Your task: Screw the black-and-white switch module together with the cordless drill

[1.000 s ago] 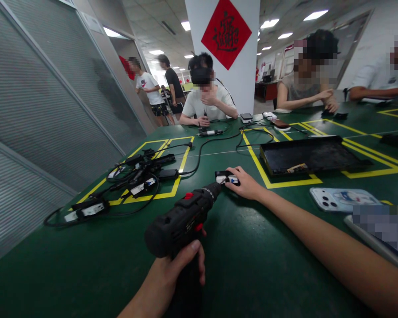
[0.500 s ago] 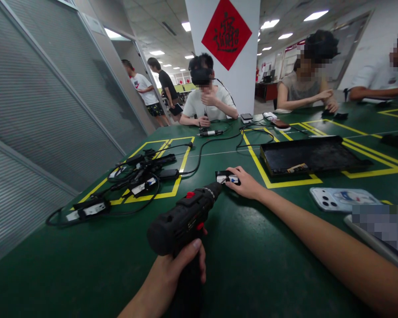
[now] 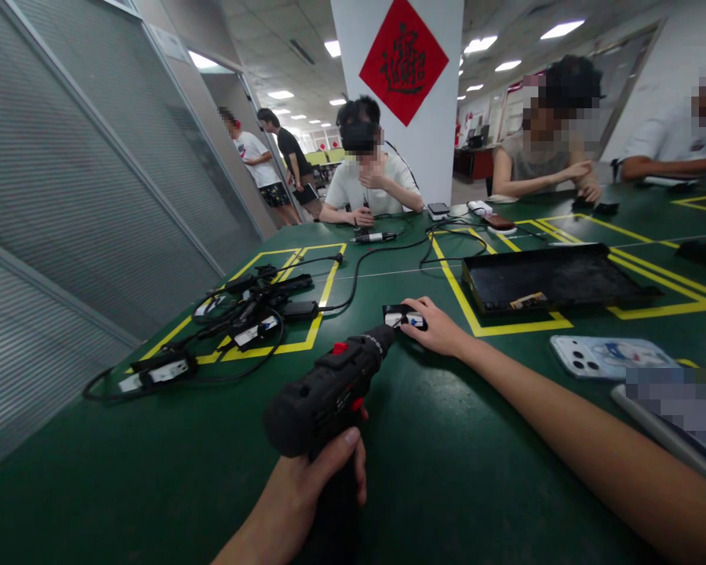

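Observation:
A black cordless drill (image 3: 321, 396) with red switches sits in my left hand (image 3: 297, 494), whose fingers wrap round its handle. The chuck points forward, away from me. Its tip overlaps the near side of a small black-and-white device (image 3: 393, 317) with a bit of blue on it; whether the bit touches it I cannot tell. Closed over the right end of that device is my right hand (image 3: 432, 327), holding it at the table top. My fingers cover part of the device.
Left on the green table (image 3: 153, 471) lies a tangle of black cables and devices (image 3: 252, 314). A black tray (image 3: 553, 278) stands to the right, with a phone (image 3: 612, 353) nearer me. Across the table sits a person in a headset (image 3: 370, 173); others are at the right.

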{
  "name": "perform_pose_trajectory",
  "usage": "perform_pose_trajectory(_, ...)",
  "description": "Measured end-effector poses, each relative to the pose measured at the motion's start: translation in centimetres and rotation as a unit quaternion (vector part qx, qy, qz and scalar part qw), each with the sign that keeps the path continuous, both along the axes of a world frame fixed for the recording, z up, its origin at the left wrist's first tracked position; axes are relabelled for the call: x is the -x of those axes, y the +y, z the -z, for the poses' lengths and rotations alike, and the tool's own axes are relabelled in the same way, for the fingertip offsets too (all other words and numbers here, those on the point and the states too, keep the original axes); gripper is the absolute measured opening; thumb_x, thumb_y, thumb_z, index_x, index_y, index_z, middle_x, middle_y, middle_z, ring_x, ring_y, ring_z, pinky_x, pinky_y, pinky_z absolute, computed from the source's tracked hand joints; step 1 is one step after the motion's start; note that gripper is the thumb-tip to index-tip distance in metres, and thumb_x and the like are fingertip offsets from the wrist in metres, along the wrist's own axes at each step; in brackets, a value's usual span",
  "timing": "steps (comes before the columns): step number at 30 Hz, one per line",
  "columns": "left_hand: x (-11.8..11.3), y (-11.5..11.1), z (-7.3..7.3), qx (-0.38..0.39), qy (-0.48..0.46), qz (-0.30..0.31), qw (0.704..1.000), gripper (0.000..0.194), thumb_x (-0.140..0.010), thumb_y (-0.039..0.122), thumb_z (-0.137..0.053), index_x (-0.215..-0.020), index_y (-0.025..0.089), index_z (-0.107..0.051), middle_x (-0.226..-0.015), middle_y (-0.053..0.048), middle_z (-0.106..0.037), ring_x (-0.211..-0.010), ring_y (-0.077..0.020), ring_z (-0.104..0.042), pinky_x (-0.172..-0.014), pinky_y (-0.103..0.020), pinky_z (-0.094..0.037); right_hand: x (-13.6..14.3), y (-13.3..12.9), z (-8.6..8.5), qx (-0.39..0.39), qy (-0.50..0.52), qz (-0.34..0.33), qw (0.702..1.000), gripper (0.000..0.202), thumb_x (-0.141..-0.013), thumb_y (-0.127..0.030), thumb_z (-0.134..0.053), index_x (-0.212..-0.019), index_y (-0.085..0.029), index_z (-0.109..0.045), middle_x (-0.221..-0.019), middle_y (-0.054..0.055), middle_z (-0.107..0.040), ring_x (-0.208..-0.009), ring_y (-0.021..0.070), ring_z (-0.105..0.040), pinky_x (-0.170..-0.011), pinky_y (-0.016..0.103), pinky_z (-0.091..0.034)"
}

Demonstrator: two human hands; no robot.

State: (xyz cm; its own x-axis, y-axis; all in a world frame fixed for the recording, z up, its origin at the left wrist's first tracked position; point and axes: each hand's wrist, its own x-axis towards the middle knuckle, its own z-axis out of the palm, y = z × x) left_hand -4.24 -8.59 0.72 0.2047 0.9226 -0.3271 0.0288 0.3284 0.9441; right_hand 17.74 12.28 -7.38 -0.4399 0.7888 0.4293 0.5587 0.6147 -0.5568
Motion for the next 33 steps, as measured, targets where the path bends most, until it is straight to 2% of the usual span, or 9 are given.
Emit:
perform_pose_trajectory(3, 0.09, -0.02, -0.08, 0.004, 0.020, 0.008, 1.000, 0.031, -0.087, 0.044, -0.047, -0.087, 0.015, -0.057, -0.067, -0.001, -0.057, -0.059, -0.0177, -0.058, -0.061, -0.034, -0.044, -0.04, -0.07, -0.17, 0.005, 0.001, -0.001, 1.000, 0.051, -0.084, -0.044, -0.053, -0.129, -0.024, -0.041, -0.113, 0.009, -0.045, -0.097, 0.0207, -0.053, -0.089, 0.036, -0.043)
perform_pose_trajectory(6, 0.23, 0.03, 0.07, 0.009, 0.037, 0.023, 0.999, 0.042, -0.087, 0.047, -0.043, -0.066, 0.014, -0.057, -0.064, -0.004, -0.058, -0.061, -0.0190, -0.057, -0.062, -0.034, -0.043, -0.10, -0.09, -0.22, 0.005, 0.005, -0.003, 1.000, 0.050, -0.084, -0.043, -0.053, -0.129, -0.024, -0.042, -0.114, 0.008, -0.045, -0.098, 0.0204, -0.053, -0.091, 0.036, -0.042)
perform_pose_trajectory(22, 0.16, -0.02, 0.05, 0.020, 0.024, 0.010, 0.999, 0.042, -0.086, 0.048, -0.047, -0.063, 0.014, -0.057, -0.061, -0.004, -0.058, -0.059, -0.0184, -0.056, -0.060, -0.033, -0.045, 0.09, 0.04, -0.04, 0.012, 0.000, 0.008, 1.000, 0.050, -0.084, -0.050, -0.051, -0.128, -0.026, -0.043, -0.113, 0.008, -0.046, -0.098, 0.0211, -0.055, -0.090, 0.037, -0.043)
perform_pose_trajectory(25, 0.15, -0.04, 0.04, 0.020, 0.022, 0.005, 1.000, 0.037, -0.086, 0.045, -0.048, -0.069, 0.014, -0.058, -0.066, -0.004, -0.059, -0.060, -0.0179, -0.058, -0.061, -0.033, -0.045, 0.08, 0.09, 0.05, 0.008, 0.002, 0.010, 1.000, 0.051, -0.084, -0.049, -0.052, -0.129, -0.026, -0.043, -0.113, 0.008, -0.046, -0.099, 0.0214, -0.054, -0.090, 0.037, -0.043)
perform_pose_trajectory(27, 0.09, -0.06, 0.08, 0.017, 0.008, -0.004, 1.000, 0.030, -0.085, 0.044, -0.051, -0.083, 0.014, -0.058, -0.067, -0.002, -0.058, -0.058, -0.0176, -0.058, -0.059, -0.032, -0.046, 0.07, 0.09, 0.06, 0.008, 0.002, 0.010, 1.000, 0.052, -0.084, -0.049, -0.052, -0.129, -0.026, -0.042, -0.114, 0.008, -0.046, -0.099, 0.0217, -0.054, -0.089, 0.037, -0.043)
perform_pose_trajectory(30, -0.06, -0.02, 0.24, 0.008, -0.014, -0.018, 1.000, 0.036, -0.083, 0.044, -0.053, -0.107, 0.017, -0.051, -0.064, 0.000, -0.058, -0.055, -0.0179, -0.059, -0.056, -0.032, -0.045, 0.05, 0.06, -0.01, 0.012, 0.000, 0.008, 1.000, 0.051, -0.084, -0.050, -0.051, -0.128, -0.026, -0.043, -0.113, 0.008, -0.046, -0.098, 0.0216, -0.055, -0.089, 0.038, -0.043)
perform_pose_trajectory(33, -0.21, 0.03, 0.33, 0.003, -0.016, -0.027, 1.000, 0.039, -0.082, 0.044, -0.054, -0.109, 0.016, -0.050, -0.063, 0.000, -0.058, -0.053, -0.0180, -0.059, -0.054, -0.032, -0.045, 0.05, 0.05, -0.07, 0.011, 0.001, 0.007, 1.000, 0.051, -0.084, -0.050, -0.051, -0.128, -0.025, -0.043, -0.113, 0.008, -0.046, -0.098, 0.0214, -0.055, -0.090, 0.038, -0.043)
